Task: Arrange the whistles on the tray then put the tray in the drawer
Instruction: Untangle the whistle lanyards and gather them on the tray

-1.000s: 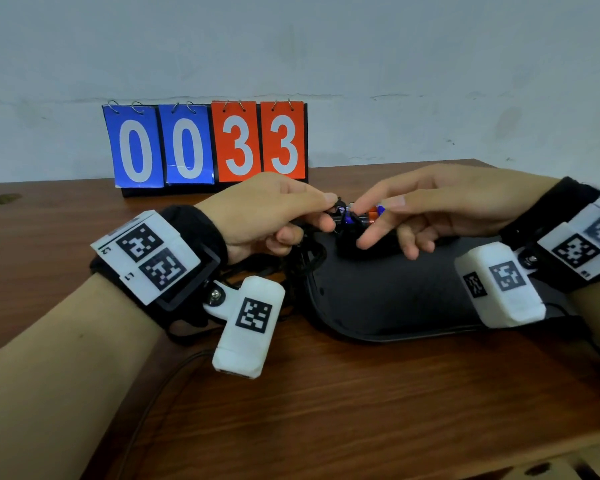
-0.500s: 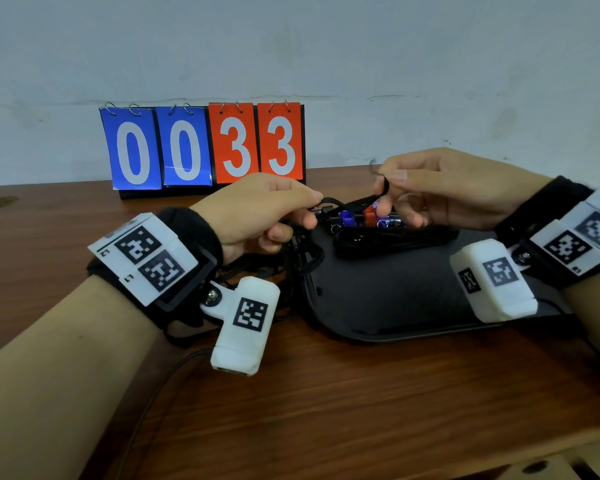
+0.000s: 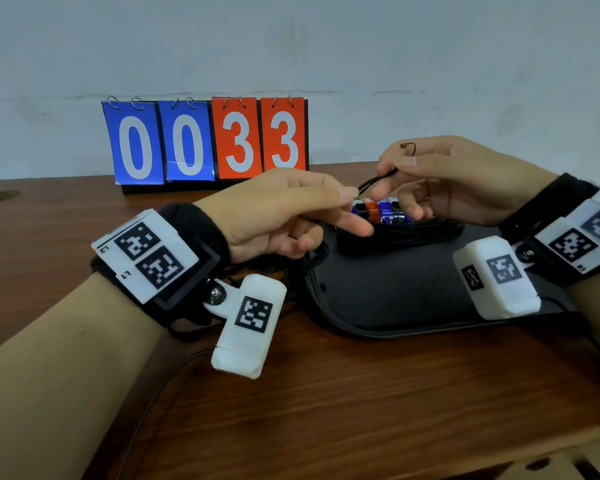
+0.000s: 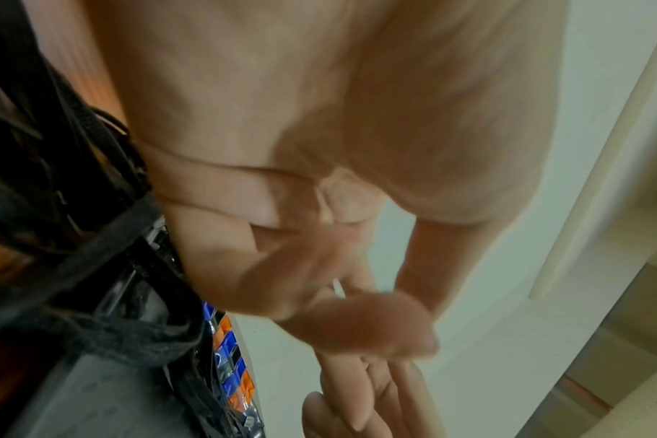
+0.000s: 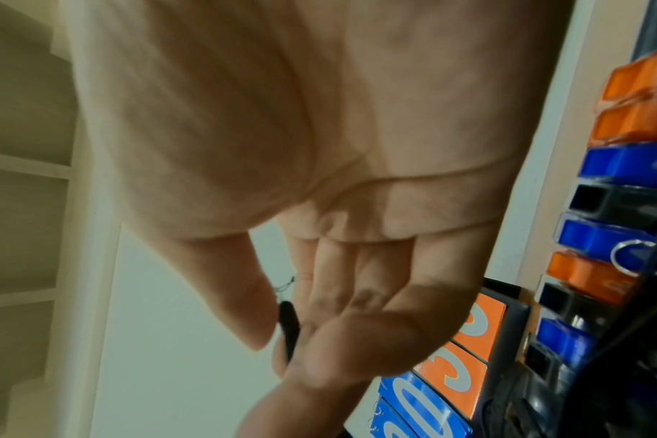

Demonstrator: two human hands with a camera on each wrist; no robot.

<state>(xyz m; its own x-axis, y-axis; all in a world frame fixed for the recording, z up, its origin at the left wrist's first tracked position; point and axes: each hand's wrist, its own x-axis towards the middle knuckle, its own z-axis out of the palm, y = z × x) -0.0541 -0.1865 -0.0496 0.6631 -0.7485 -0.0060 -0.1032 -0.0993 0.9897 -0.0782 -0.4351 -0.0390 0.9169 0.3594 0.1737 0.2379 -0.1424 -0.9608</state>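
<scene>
Several whistles (image 3: 381, 211), blue, orange and black, lie in a row at the far edge of the black tray (image 3: 395, 292), with a heap of black lanyards (image 3: 395, 239) in front of them. My right hand (image 3: 397, 168) is raised above the row and pinches a black cord (image 3: 376, 180) between thumb and forefinger; the right wrist view shows the cord (image 5: 287, 326) and the whistles (image 5: 615, 237). My left hand (image 3: 355, 211) is at the row's left end, its thumb tip at the cord's lower end. Whether it holds the cord is unclear. The whistles (image 4: 229, 355) appear blurred in the left wrist view.
A flip scoreboard (image 3: 205, 140) reading 0033 stands at the back of the wooden table (image 3: 326, 410) against a pale wall. More black lanyards (image 3: 284, 268) trail off the tray's left edge under my left hand. The table's front edge runs along the lower right.
Both hands were pinching at the whistles a second ago. My right hand has since risen, drawing a black cord up from the row, while my left hand stayed low beside it.
</scene>
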